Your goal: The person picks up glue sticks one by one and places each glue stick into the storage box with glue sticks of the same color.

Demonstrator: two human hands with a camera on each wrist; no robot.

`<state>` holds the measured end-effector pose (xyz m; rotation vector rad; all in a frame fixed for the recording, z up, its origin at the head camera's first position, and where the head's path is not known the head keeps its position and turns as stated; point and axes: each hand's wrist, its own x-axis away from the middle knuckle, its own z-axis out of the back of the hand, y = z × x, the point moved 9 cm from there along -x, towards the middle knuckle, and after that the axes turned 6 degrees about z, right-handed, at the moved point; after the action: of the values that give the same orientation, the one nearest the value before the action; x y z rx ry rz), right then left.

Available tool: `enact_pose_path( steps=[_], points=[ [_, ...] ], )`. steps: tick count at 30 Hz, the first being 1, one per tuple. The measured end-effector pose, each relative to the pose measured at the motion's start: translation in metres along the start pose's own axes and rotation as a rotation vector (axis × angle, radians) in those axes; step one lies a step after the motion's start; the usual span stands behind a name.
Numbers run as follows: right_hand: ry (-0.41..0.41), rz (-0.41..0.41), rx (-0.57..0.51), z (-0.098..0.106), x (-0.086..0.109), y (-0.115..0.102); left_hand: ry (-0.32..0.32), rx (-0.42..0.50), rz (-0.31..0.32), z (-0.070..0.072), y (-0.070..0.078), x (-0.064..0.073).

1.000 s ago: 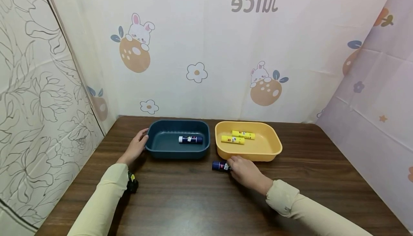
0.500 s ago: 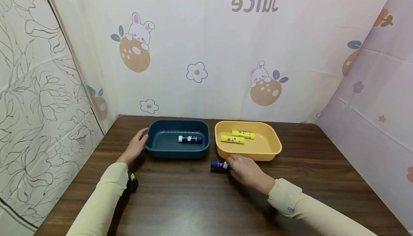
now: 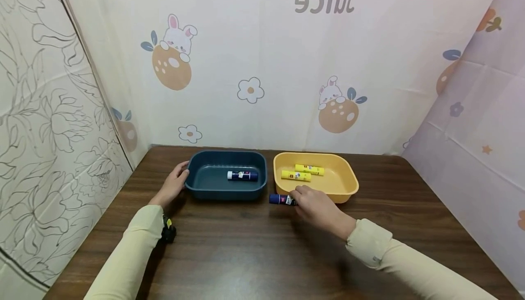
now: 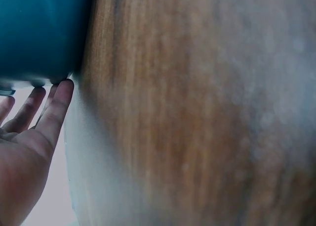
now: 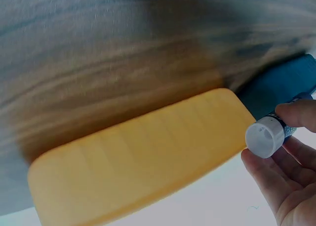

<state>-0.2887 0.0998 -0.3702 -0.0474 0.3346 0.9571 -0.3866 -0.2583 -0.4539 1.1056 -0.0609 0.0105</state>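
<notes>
Between thumb and fingers my right hand (image 3: 316, 206) pinches a dark blue glue stick (image 3: 280, 199), raised a little in front of the two bins. Its white end (image 5: 264, 138) faces the camera in the right wrist view. My left hand (image 3: 172, 185) rests with extended fingers against the left side of the dark teal bin (image 3: 225, 195); the left wrist view shows the fingertips (image 4: 64, 90) at its wall. Inside that bin lies another dark blue glue stick (image 3: 243, 176) with a white end. The yellow bin (image 3: 334, 182) holds two yellow glue sticks (image 3: 296, 176).
Both bins stand side by side near the back of the brown wooden table (image 3: 238, 254). Behind them hangs a white curtain (image 3: 254, 40) with rabbit and fruit prints. A patterned panel (image 3: 53, 122) borders the left side.
The glue stick in my right hand has risen from the tabletop to about the height of the bins' front edges. My left hand has kept its place on the teal bin.
</notes>
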Motion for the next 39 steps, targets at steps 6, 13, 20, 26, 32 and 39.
enact_pose_path(
  steps=[6, 13, 20, 26, 32, 39],
  points=[
    [0.036, 0.022, 0.038, 0.014, -0.006, 0.002, -0.001, 0.011, 0.002, 0.001, 0.003, 0.001],
    [0.068, 0.041, 0.055, 0.028, -0.018, 0.003, 0.0, 0.008, -0.002, 0.001, 0.002, 0.001],
    [0.057, 0.011, 0.042, 0.034, -0.027, 0.008, -0.008, 0.017, -0.008, 0.0, 0.0, 0.0],
    [0.066, 0.024, 0.065, 0.036, -0.036, 0.009, -0.004, 0.025, -0.009, 0.001, 0.002, 0.001],
    [0.102, 0.047, 0.046, 0.039, -0.046, 0.012, 0.008, 0.004, -0.002, 0.001, -0.001, 0.0],
    [0.122, 0.05, 0.019, 0.037, -0.057, 0.016, 0.006, 0.009, -0.002, 0.001, 0.0, 0.001]
  ],
)
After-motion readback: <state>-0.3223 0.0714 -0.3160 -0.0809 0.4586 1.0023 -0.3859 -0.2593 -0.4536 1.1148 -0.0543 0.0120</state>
